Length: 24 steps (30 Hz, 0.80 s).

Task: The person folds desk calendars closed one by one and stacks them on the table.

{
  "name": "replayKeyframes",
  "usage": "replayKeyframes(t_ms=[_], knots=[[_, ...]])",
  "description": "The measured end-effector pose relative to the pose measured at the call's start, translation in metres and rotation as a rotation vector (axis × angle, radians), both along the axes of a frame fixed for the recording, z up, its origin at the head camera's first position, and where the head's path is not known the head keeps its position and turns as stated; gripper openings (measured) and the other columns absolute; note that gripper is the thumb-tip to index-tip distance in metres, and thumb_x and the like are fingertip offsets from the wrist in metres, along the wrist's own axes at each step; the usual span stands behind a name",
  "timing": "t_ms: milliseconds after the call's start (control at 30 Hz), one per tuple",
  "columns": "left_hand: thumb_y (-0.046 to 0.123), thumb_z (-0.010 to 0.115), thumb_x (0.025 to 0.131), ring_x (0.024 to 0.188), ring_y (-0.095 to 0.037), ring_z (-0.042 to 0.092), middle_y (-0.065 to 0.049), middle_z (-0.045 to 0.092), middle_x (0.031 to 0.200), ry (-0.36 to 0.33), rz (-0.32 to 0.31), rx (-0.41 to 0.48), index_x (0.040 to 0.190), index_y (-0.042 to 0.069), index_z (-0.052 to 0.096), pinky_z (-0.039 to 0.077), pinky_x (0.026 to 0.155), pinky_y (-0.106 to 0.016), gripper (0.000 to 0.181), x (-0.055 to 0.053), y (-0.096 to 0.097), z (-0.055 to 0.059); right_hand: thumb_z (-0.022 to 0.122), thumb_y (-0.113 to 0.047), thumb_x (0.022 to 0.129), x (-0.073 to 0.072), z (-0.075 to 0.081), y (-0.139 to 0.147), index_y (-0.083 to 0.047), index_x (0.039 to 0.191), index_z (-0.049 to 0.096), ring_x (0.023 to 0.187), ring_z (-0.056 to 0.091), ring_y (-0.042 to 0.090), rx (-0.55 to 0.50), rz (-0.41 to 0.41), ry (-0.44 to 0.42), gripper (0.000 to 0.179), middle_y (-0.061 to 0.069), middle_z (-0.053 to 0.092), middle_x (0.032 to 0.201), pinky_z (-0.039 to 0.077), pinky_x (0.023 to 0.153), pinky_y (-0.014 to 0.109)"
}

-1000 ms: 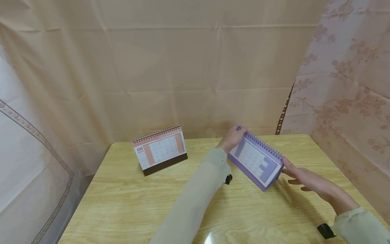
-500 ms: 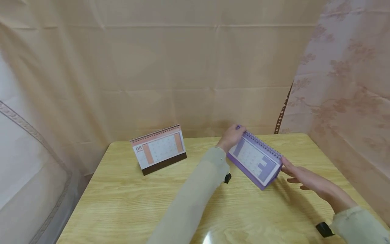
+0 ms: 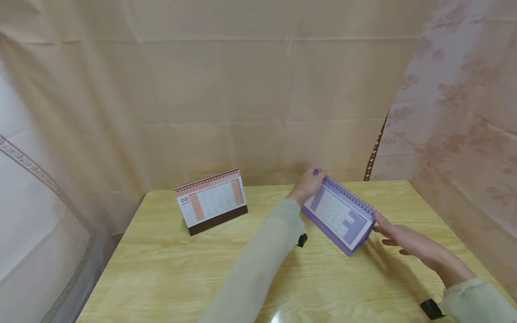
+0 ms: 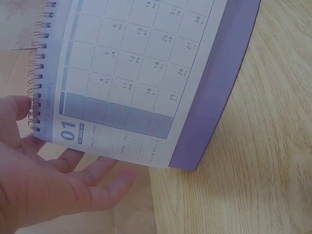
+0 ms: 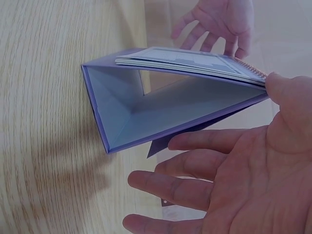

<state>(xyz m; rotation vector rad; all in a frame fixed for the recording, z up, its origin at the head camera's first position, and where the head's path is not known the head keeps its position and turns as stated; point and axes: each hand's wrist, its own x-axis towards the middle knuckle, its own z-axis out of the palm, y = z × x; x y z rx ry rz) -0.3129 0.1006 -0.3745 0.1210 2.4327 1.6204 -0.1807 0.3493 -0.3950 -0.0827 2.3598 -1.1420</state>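
A purple desk calendar [image 3: 338,214] with a spiral binding stands slanted at the right of the table, its January page facing front. My left hand [image 3: 308,185] holds its far top corner, thumb at the rings and the other fingers behind the edge in the left wrist view. At the near top corner, my right hand [image 5: 253,165] holds it lightly between thumb and index finger, the remaining fingers spread below. The right wrist view looks into the hollow triangular stand [image 5: 161,105]. A second desk calendar [image 3: 212,200], orange with a dark base, stands at the left, showing 08.
The wooden table [image 3: 169,278] has its back edge close to a beige curtain [image 3: 214,98]. A flower-patterned cloth [image 3: 464,121] hangs along the right side, and a pale cloth [image 3: 36,233] along the left.
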Motion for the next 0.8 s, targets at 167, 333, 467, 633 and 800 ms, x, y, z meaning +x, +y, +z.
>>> replayKeyframes(t_ms=[167, 333, 467, 633, 800], knots=[[0.050, 0.048, 0.103, 0.131, -0.027, 0.052, 0.001, 0.058, 0.140, 0.001, 0.002, 0.001, 0.143, 0.026, 0.055, 0.039, 0.110, -0.048, 0.047, -0.0004, -0.0017, -0.0002, 0.009, -0.060, 0.106, 0.0000, 0.0008, -0.0017, 0.003, 0.160, 0.012, 0.135, 0.033, 0.062, 0.004, 0.002, -0.011, 0.082, 0.036, 0.016, 0.158, 0.038, 0.094, 0.076], [0.050, 0.047, 0.103, 0.131, -0.027, 0.052, 0.000, 0.058, 0.141, 0.000, 0.011, 0.007, 0.145, 0.025, 0.053, 0.038, 0.111, -0.048, 0.049, 0.0010, -0.0017, -0.0023, 0.009, -0.060, 0.106, 0.0007, 0.0009, -0.0025, 0.007, 0.158, 0.016, 0.135, 0.033, 0.062, 0.012, 0.007, -0.016, 0.084, 0.035, 0.021, 0.158, 0.038, 0.095, 0.075], [0.049, 0.047, 0.104, 0.131, -0.027, 0.052, -0.001, 0.059, 0.138, 0.007, 0.016, 0.004, 0.145, 0.023, 0.053, 0.038, 0.111, -0.048, 0.049, 0.0007, -0.0018, -0.0043, 0.010, -0.060, 0.106, 0.0007, 0.0002, -0.0028, 0.006, 0.158, 0.017, 0.135, 0.033, 0.062, 0.016, 0.005, -0.011, 0.084, 0.034, 0.022, 0.158, 0.038, 0.095, 0.075], [0.050, 0.046, 0.104, 0.131, -0.026, 0.052, 0.000, 0.059, 0.136, 0.004, 0.013, -0.003, 0.144, 0.023, 0.053, 0.039, 0.111, -0.047, 0.049, -0.0004, -0.0021, -0.0043, 0.011, -0.058, 0.107, 0.0011, 0.0002, -0.0029, 0.002, 0.160, 0.016, 0.135, 0.034, 0.061, 0.002, 0.006, 0.005, 0.080, 0.033, 0.020, 0.159, 0.037, 0.095, 0.076], [0.051, 0.045, 0.104, 0.130, -0.026, 0.053, -0.001, 0.060, 0.135, -0.003, 0.016, -0.009, 0.146, 0.022, 0.051, 0.039, 0.111, -0.047, 0.051, 0.0012, -0.0012, -0.0017, 0.012, -0.058, 0.108, 0.0008, 0.0008, -0.0030, -0.001, 0.161, 0.014, 0.135, 0.035, 0.060, -0.012, -0.001, 0.013, 0.078, 0.032, 0.017, 0.159, 0.037, 0.095, 0.076]])
